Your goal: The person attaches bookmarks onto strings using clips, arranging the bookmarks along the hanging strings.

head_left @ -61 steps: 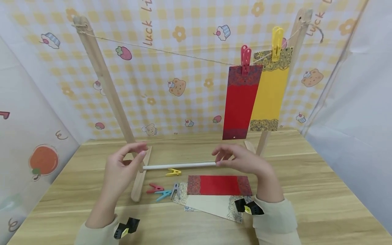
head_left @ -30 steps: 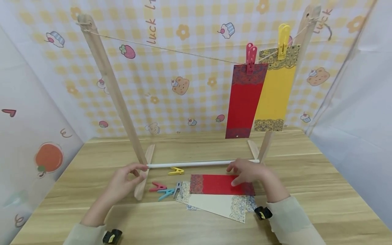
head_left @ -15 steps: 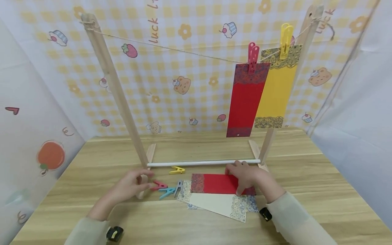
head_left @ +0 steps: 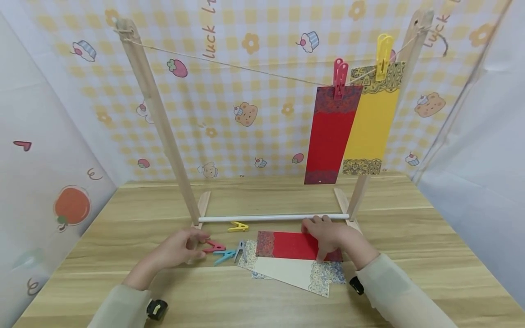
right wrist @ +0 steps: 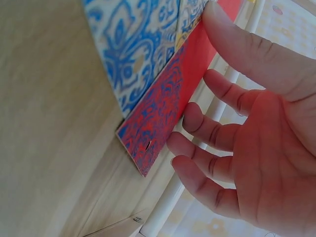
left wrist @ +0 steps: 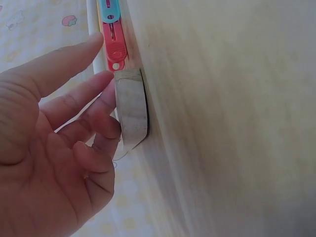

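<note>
My left hand (head_left: 182, 248) is low over the table beside a pink clothespin (head_left: 214, 246), thumb and index finger parted at its near end. In the left wrist view the thumb tip lies right alongside this clothespin. My right hand (head_left: 326, 237) spans the right part of a red patterned card (head_left: 290, 245). Its thumb is at the card's near edge and its fingertips at the far edge, in the right wrist view too. The card lies flat over a cream card (head_left: 283, 272) and a blue-patterned one (head_left: 337, 272).
Blue (head_left: 224, 257), grey (head_left: 241, 250) and yellow (head_left: 239, 227) clothespins lie nearby. A wooden frame (head_left: 162, 123) with a white rod (head_left: 262, 218) carries a string (head_left: 229, 64). From it hang another red card (head_left: 331, 141) and a yellow card (head_left: 369, 127), each clipped by a clothespin.
My right hand has left the white rod, now lying between the posts, and come down over the red card. The left hand has dropped from the left post to the pink clothespin.
</note>
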{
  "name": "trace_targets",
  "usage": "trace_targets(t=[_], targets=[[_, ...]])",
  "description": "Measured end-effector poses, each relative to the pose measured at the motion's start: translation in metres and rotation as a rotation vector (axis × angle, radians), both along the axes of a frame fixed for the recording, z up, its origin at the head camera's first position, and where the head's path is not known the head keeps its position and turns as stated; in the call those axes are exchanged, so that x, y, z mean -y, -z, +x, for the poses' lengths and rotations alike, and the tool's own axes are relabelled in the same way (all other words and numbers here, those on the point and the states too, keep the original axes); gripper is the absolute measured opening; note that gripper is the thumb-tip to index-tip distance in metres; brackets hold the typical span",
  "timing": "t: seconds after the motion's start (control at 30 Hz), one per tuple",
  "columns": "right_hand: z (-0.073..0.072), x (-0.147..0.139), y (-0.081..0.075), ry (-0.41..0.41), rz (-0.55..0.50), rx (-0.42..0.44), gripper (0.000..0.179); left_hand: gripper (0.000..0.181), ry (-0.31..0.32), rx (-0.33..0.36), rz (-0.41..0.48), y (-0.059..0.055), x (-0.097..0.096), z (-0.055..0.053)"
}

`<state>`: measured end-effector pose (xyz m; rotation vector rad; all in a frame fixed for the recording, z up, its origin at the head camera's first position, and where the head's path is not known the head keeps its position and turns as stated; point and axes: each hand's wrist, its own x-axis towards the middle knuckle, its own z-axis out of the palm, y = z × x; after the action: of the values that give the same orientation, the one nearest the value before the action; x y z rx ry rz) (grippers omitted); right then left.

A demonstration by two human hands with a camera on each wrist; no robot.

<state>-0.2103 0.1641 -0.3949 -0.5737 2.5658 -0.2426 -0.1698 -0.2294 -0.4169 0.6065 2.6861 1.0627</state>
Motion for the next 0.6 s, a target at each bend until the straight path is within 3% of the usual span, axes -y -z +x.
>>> trace_targets(t=[0.13,0.43,0.6], targets=[[-0.0033,-0.0005,0.001,-0.007,-0.001,0.004,0.07,0.039,-0.023,0.01,-0.019,0.0002,-0.0019,-0.0008],[-0.0075,-0.0036,0.0037,-0.002,0.01,0.007,0.073,0.032,-0.045,-0.035,-0.086,0.0017,-0.0058,-0.0024],[-0.0077,-0.0051,0.004,0.035,-0.008,0.01,0.074,0.032,-0.044,-0.026,-0.087,0.0014,-0.0061,-0.0032]])
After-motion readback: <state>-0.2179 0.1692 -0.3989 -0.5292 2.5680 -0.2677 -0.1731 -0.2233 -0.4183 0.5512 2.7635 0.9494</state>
